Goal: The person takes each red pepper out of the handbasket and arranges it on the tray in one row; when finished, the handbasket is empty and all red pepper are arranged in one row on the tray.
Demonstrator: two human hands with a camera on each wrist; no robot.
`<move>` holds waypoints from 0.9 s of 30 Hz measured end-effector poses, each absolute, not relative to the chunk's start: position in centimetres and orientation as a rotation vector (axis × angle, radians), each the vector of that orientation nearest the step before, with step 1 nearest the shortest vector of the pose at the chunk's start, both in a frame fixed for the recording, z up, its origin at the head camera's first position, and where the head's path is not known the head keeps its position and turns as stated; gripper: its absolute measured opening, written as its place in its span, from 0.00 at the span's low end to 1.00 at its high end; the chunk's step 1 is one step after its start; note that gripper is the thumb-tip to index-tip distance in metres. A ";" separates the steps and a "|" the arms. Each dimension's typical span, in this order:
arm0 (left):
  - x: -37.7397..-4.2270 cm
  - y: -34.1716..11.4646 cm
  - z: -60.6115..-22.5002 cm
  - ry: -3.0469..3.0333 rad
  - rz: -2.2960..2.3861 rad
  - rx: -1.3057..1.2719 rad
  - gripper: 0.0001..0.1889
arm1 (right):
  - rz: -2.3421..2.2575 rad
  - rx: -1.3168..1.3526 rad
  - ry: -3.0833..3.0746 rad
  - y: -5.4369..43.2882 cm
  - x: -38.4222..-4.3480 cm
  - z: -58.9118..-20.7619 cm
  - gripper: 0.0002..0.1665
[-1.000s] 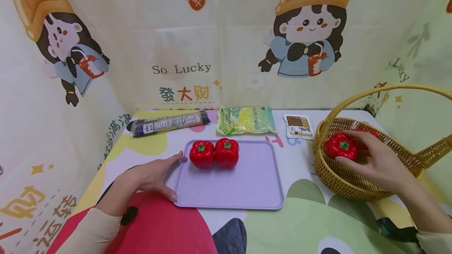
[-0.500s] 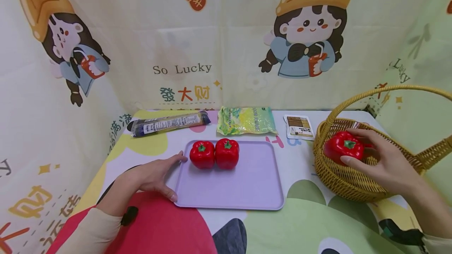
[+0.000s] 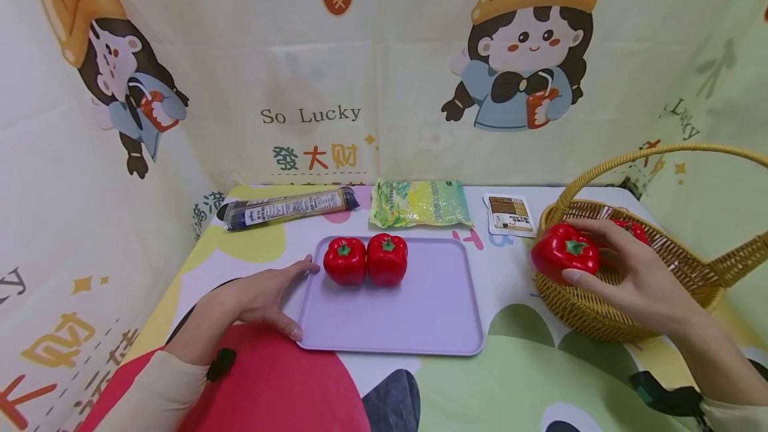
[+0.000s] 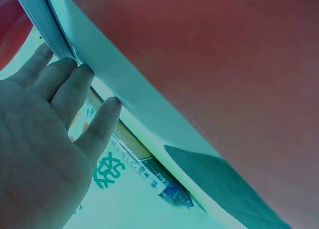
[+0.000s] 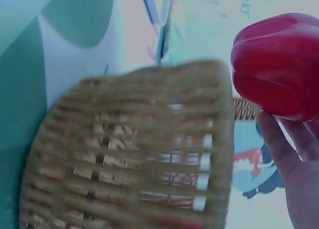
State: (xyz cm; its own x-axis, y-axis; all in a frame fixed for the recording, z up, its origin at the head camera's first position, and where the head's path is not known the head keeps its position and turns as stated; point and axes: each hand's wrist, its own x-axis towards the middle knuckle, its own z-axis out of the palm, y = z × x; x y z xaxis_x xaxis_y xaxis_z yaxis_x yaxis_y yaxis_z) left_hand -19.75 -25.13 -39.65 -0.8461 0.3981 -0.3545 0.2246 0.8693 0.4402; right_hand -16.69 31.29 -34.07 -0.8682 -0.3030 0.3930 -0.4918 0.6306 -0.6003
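Note:
My right hand [image 3: 639, 279] grips a glossy red bell pepper [image 3: 564, 252] with a green stem, held over the left rim of the wicker basket [image 3: 618, 315]. In the right wrist view the same bell pepper [image 5: 279, 67] shows above the basket's woven wall [image 5: 134, 149]. Another red pepper [image 3: 633, 230] lies inside the basket, partly hidden behind my fingers. My left hand [image 3: 258, 302] rests with spread, fairly straight fingers along the left edge of the lilac tray [image 3: 414, 325]. Two red bell peppers, one left [image 3: 345, 261] and one right [image 3: 387, 260], stand side by side on that tray.
Behind the tray lie a long, dark-ended packet [image 3: 291, 208] and a green-yellow bag [image 3: 420, 204]. A small white-edged packet [image 3: 509, 215] lies left of the basket. The basket's tall handle [image 3: 660, 149] arches over it. A printed cloth backdrop [image 3: 408, 85] closes off the back.
My right hand has lifted the bell pepper from inside the basket and moved it left to the rim. My left hand stays at the tray's edge.

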 end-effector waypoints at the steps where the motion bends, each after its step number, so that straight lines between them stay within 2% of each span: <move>1: -19.8 -25.1 -39.6 2.597 0.543 0.456 0.61 | 1.064 0.661 -2.599 31.0 -16.7 -34.1 0.45; 27: -19.9 -25.2 -39.8 2.603 0.531 0.471 0.61 | 1.052 0.885 -2.580 24.8 -19.2 -34.9 0.50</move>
State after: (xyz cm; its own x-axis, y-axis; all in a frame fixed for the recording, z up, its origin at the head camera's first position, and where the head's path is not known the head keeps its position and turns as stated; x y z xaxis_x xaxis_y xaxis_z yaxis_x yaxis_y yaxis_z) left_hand -19.94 -25.24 -39.83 -0.8453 0.4051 -0.3484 0.2364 0.8682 0.4362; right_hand -19.21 24.79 -34.91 -0.7953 -0.4501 0.4061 -0.6057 0.5632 -0.5621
